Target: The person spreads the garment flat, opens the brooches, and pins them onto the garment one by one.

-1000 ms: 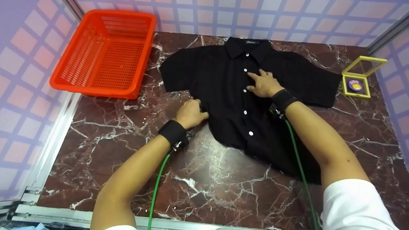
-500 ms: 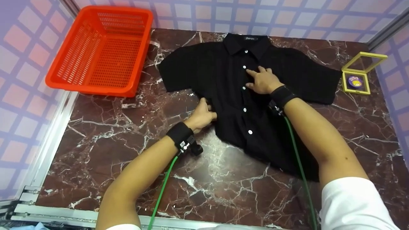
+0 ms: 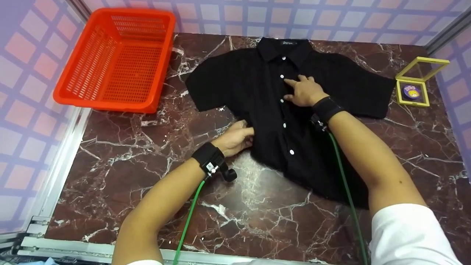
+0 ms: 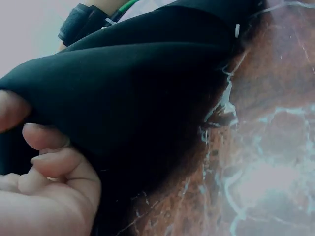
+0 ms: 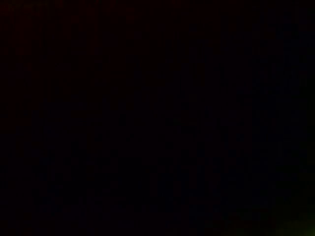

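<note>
Checked wall panels [image 3: 235, 16] in pale purple, white and pink beyond left hand [image 3: 234, 139] and right hand [image 3: 304, 92], with a dark red, white-veined marble-look tabletop [image 3: 99, 200] below them. Spread out on it, face up, a black short-sleeved button-up shirt [image 3: 250, 86], under the right hand and reaching to the fingers of the left, with its collar [image 3: 266, 53] beyond both. Gripping the shirt's side edge with the left hand, fingers curled at the cloth and partly hidden by it, the fabric raised in a fold in the left wrist view. Resting the right hand on the shirt front, fingers spread and holding nothing, near the white buttons [image 3: 282, 76]; right wrist view almost wholly black. Beyond and to the left of the left hand, well apart, an orange-red perforated plastic basket [image 3: 106, 106]. Off to the right of the right hand, just beside the shirt's sleeve, a small yellow-framed case [image 3: 413, 104], lid raised, with a round purple badge [image 3: 411, 92] inside. Around each wrist, a black band [image 3: 208, 156] with a green cable [image 3: 198, 191].
</note>
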A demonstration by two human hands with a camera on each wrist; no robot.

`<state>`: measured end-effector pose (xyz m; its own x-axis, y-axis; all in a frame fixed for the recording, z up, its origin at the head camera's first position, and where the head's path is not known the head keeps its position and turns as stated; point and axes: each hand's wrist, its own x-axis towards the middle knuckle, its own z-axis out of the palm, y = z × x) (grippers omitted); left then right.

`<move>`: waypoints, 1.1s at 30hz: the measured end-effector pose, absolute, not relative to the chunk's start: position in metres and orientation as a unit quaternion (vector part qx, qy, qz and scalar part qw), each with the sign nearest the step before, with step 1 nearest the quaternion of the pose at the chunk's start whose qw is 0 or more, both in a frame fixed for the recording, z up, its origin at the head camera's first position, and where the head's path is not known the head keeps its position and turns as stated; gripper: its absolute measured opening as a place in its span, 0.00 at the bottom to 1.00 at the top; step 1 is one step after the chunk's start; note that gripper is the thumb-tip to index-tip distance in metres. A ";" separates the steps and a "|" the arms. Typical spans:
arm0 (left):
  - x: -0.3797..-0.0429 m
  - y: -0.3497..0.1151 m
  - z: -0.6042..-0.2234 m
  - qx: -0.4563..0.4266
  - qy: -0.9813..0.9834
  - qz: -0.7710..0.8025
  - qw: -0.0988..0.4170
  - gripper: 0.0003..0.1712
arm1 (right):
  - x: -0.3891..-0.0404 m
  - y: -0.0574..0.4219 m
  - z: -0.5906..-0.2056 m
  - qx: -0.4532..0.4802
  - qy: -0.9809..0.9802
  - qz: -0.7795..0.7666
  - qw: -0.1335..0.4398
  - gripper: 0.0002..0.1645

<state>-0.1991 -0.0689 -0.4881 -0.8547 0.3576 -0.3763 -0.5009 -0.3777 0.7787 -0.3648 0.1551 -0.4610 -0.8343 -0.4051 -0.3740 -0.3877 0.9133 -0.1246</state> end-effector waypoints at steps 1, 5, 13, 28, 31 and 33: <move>-0.199 -0.069 -0.488 -0.073 0.500 0.822 0.262 0.16 | -0.365 0.155 -0.461 -0.207 0.958 -0.022 0.199 0.40; -0.198 -0.072 -0.487 -0.069 0.505 0.815 0.276 0.09 | -0.364 0.156 -0.461 -0.208 0.958 -0.024 0.197 0.40; -0.193 -0.080 -0.489 -0.010 0.516 0.823 0.238 0.08 | -0.364 0.156 -0.460 -0.211 0.958 -0.022 0.192 0.40; -0.179 -0.095 -0.493 0.124 0.493 0.822 0.256 0.19 | -0.364 0.156 -0.460 -0.209 0.958 -0.023 0.195 0.40; -0.175 -0.098 -0.492 0.146 0.521 0.796 0.272 0.24 | -0.364 0.156 -0.460 -0.210 0.958 -0.022 0.195 0.40; -0.172 -0.102 -0.491 0.146 0.560 0.763 0.287 0.29 | -0.364 0.157 -0.460 -0.209 0.958 -0.021 0.195 0.40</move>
<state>-0.1718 -0.1017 -0.4906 -0.7927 0.6016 -0.0983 -0.2739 -0.2074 0.9391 -0.3643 0.1566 -0.4602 -0.8365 -0.4092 -0.3644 -0.3930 0.9115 -0.1215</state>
